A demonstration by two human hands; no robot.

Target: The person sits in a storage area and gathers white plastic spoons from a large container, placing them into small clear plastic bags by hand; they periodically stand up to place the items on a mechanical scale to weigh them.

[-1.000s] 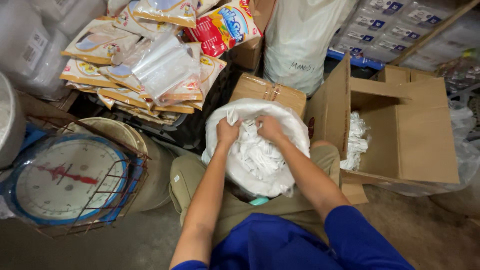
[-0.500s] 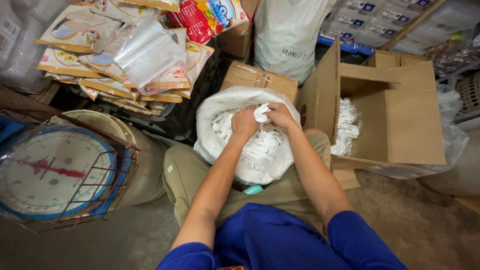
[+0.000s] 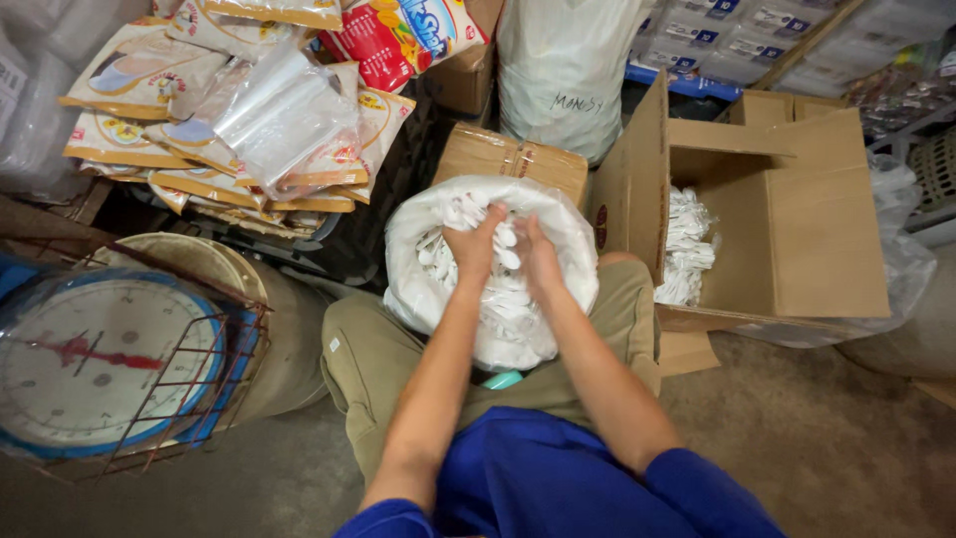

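Cluttered storeroom, both hands [image 3: 476,244] [image 3: 538,254] now deeper in spoon bag [image 3: 418,289], clenched on spoons [image 3: 503,239]

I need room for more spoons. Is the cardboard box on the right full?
No. The box lies open on its side, with only a small pile of white spoons at the back.

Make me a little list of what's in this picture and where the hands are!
Left hand: inside the white bag, fingers around small white plastic spoons
Right hand: in the same bag, beside the left hand
White bag: open, resting on the person's lap
Cardboard box: open, to the right, more white spoons inside
Dial scale: at the left, round face, red needle
Packets: stacked behind, upper left
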